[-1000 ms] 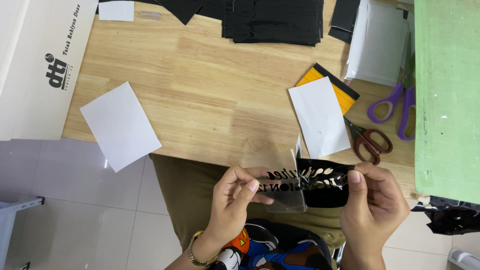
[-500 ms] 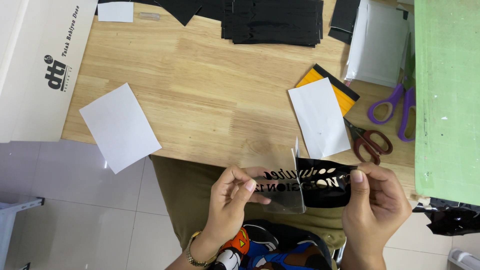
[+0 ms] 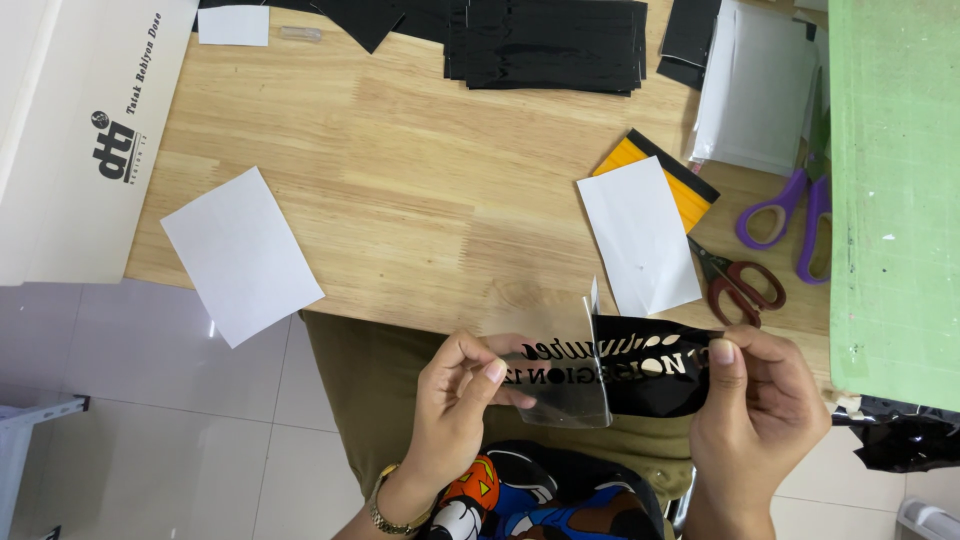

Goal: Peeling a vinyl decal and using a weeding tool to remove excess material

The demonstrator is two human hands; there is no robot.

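Clear film (image 3: 560,385) half overlapping black vinyl sheet (image 3: 655,365), lettering partly hidden, left hand (image 3: 460,400) pinching film edge, right hand (image 3: 755,410) grip closed on vinyl, near bench (image 3: 420,200) edge.

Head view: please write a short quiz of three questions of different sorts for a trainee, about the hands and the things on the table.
1. True or false: the left hand pinches the clear film.
2. Which thing does the right hand grip? A) the purple scissors B) the black sheet with cut-out letters C) the orange squeegee
3. Fill in: the white sheet at the near left edge of the wooden table partly ______ over that edge.

Key
1. True; thumb and fingers close on the film's left part.
2. B; the thumb presses on its right end.
3. hangs; its lower corner lies past the table edge, over the floor.
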